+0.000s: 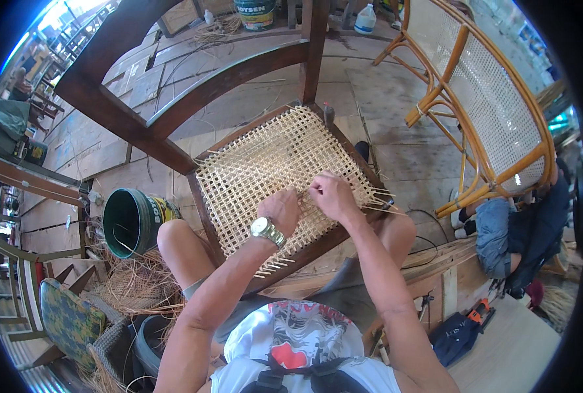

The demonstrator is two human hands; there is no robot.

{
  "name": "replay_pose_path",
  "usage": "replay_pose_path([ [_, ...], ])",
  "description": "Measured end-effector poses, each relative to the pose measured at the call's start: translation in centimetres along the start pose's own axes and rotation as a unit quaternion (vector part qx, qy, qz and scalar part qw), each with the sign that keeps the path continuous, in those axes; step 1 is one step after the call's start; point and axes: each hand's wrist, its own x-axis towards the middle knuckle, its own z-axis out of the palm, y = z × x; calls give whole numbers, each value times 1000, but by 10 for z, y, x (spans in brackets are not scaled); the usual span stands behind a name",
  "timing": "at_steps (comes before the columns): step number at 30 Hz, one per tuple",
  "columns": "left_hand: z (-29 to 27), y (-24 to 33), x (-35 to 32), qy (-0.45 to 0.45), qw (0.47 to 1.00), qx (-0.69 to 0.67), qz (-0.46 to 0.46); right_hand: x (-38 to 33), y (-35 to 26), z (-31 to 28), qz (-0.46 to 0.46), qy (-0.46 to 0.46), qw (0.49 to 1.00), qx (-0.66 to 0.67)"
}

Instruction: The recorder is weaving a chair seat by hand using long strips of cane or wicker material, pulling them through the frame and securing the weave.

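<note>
A dark wooden chair [229, 78] stands in front of me, its seat frame between my knees. Across that frame stretches a pale woven cane seat [252, 173], with loose strand ends [386, 202] sticking out at the right edge and near front corner. My left hand [282, 211], a watch [264, 227] on its wrist, is closed low over the middle of the weave; its fingertips are partly hidden. Just to its right, my right hand [333, 196] pinches at the weave, seemingly on a thin cane strand. The two hands are close together but apart.
At my left stand a green bucket [124, 223] and a heap of cane scraps [137, 285], with a camouflage cushion [72, 314] nearer. A rattan seat with woven panels [494, 108] rises at right, beside another person's blue clothing [494, 239]. A dark pouch [455, 337] lies lower right.
</note>
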Motion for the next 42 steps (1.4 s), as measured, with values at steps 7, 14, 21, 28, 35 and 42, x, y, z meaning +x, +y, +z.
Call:
replay_pose_path([
  [7, 12, -30, 26, -7, 999, -35, -34, -8, -8, 6, -42, 1, 999, -27],
  [14, -69, -97, -11, 67, 993, -5, -101, -21, 3, 4, -53, 42, 998, -15],
  [21, -110, -180, -77, 308, 939, -40, -147, -152, 29, 3, 179, 196, 922, 282],
  [28, -72, -113, -70, 193, 964, -180, -4, -133, 20, 8, 320, 36, 593, 738],
  [35, -56, -62, -39, 156, 971, -167, 73, -60, 22, -14, 213, 157, 726, 635],
  [42, -30, -41, 30, 39, 997, -15, 68, -36, 19, -36, 73, 1, 914, 399],
])
